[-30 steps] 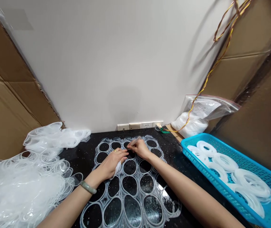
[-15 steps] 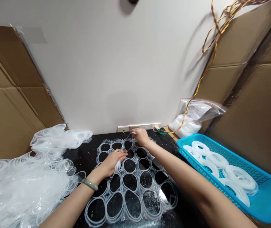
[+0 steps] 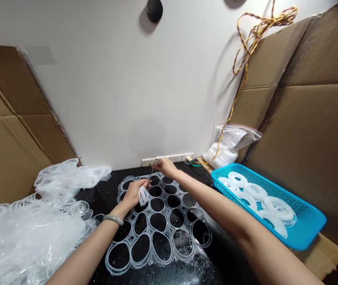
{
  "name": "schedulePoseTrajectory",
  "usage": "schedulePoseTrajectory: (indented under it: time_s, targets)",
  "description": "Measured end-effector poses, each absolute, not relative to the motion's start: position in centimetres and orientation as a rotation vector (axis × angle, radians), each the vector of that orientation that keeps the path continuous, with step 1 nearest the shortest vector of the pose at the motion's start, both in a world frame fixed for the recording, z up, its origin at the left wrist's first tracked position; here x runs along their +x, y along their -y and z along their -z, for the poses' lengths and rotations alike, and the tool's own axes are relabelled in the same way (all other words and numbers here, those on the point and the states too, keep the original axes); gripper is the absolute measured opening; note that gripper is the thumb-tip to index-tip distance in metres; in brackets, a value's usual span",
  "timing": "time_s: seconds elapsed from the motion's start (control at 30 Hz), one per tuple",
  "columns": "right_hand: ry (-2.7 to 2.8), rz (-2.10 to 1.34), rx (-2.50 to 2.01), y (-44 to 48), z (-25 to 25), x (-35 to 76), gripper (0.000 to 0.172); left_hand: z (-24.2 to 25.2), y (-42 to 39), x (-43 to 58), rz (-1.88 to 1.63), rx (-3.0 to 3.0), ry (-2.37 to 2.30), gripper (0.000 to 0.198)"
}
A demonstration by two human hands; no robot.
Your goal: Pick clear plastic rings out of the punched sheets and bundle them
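Note:
My left hand (image 3: 133, 194) is raised over a sheet of joined translucent plastic rings (image 3: 157, 247) and grips a small white bundle of plastic loops (image 3: 143, 196). The sheet lies flat on a black speckled worktop (image 3: 225, 253). My right hand (image 3: 165, 167) is farther toward the wall, above the sheet's far edge, with its fingertips pinched on a thin translucent strand (image 3: 152, 173) that runs down toward the bundle. A pale green bangle (image 3: 113, 219) circles my left wrist.
A large heap of translucent rings (image 3: 29, 233) lies left of the sheet. To the right, a blue plastic basket (image 3: 305, 221) holds white coiled rings (image 3: 277, 209). A zip bag (image 3: 231, 138), wall sockets (image 3: 167, 160), a twisted yellow-brown cord (image 3: 246, 51) and cardboard sheets (image 3: 311, 158) stand behind.
My right hand has moved away from my left, toward the wall, drawing the strand out. My left hand has lifted the bundle slightly. The whole view has tilted upward.

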State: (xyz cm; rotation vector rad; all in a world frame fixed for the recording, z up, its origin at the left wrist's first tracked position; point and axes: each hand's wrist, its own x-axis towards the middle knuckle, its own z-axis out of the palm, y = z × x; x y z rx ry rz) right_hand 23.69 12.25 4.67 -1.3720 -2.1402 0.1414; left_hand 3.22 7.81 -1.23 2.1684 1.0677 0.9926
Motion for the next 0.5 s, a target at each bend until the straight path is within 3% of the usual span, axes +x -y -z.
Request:
schedulePoseTrajectory:
  time_s: [0.13,0.33,0.5]
  targets:
    - [2.197,-0.177,-1.313,-11.6,-5.4,22.5,0.012,0.5,-10.5,4.6,-1.103,2.019,-1.163,0.043]
    - [2.167,-0.209,-1.275,-11.7,-5.0,22.7,0.013,0.3,-13.4,6.0,-1.019,1.931,-1.202,0.026]
    - [1.725,-0.448,-1.190,-13.1,-1.9,24.1,0.021,0.5,-14.2,5.1,-1.086,1.803,-1.289,0.023]
